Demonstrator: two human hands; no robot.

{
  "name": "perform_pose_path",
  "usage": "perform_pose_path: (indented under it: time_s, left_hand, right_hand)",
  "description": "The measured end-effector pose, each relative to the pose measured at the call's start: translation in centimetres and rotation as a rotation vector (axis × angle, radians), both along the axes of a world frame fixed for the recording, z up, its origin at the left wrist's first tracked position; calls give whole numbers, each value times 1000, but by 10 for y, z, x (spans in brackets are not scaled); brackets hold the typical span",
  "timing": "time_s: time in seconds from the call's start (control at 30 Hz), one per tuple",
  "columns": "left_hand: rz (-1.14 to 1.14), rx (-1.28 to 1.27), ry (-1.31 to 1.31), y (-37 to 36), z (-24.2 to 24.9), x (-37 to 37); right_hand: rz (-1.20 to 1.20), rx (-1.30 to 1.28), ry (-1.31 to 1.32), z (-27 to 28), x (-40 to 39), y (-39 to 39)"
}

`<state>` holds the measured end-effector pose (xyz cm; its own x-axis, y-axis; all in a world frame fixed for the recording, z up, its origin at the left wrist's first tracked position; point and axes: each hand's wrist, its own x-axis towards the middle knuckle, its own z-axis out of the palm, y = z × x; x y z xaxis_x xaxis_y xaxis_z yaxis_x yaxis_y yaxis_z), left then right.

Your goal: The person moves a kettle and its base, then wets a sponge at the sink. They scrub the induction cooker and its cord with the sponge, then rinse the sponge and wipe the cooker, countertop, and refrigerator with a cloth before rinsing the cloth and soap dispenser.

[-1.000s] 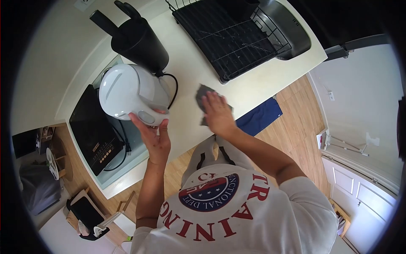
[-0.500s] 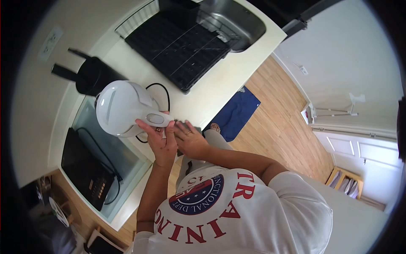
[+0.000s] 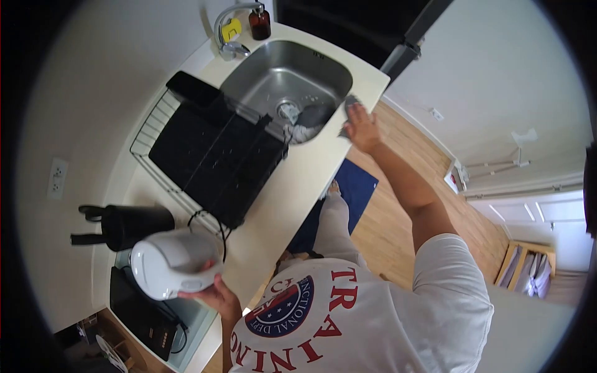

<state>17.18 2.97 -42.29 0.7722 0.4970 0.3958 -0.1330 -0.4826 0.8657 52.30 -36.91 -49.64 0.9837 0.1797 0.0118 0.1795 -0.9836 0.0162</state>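
Note:
A white electric kettle point(image 3: 165, 261) is at the lower left of the view, by the edge of the glass cooktop surface. My left hand point(image 3: 216, 293) is closed around its handle. Far to the upper right, my right hand point(image 3: 363, 129) presses a grey cloth point(image 3: 352, 102) onto the counter rim between the sink and the front edge. The cloth shows past the fingertips and beside the palm. A dark cord runs behind the kettle.
A steel sink point(image 3: 267, 71) holds a grey and a whitish wet item near its drain. A black dish rack point(image 3: 205, 149) stands beside it. Left are a black pot-like container point(image 3: 124, 225) and a black cooktop point(image 3: 140, 314). A soap bottle point(image 3: 260, 23) stands behind the sink.
My right hand has swept the cloth from beside the kettle along the counter to the sink's front rim. My left hand remains on the kettle handle. The view has shifted toward the sink.

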Motion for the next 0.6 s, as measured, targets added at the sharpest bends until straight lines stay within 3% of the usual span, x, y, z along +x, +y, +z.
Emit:
perform_pose_path:
  time_s: [0.17, 0.27, 0.37, 0.47, 0.53, 0.57, 0.6]
  left_hand:
    - [436, 6, 75, -53, 31, 37]
    - [676, 67, 195, -67, 35, 55]
    - [775, 63, 121, -82, 36, 77]
    - [1113, -30, 344, -110, 47, 84]
    - [1226, 159, 210, -128, 33, 70]
    - [1239, 168, 193, -138, 23, 52]
    - [1117, 9, 281, -148, 14, 27]
  right_hand:
    - [-249, -5, -13, -6, 171, -69]
    - [-65, 68, -7, -16, 257, -37]
    - [112, 125, 38, -3, 319, 24]
    - [150, 196, 61, -3, 370, 79]
    - [155, 242, 128, 6, 395, 104]
    - [143, 273, 194, 11, 408, 113]
    - [154, 288, 190, 12, 418, 120]
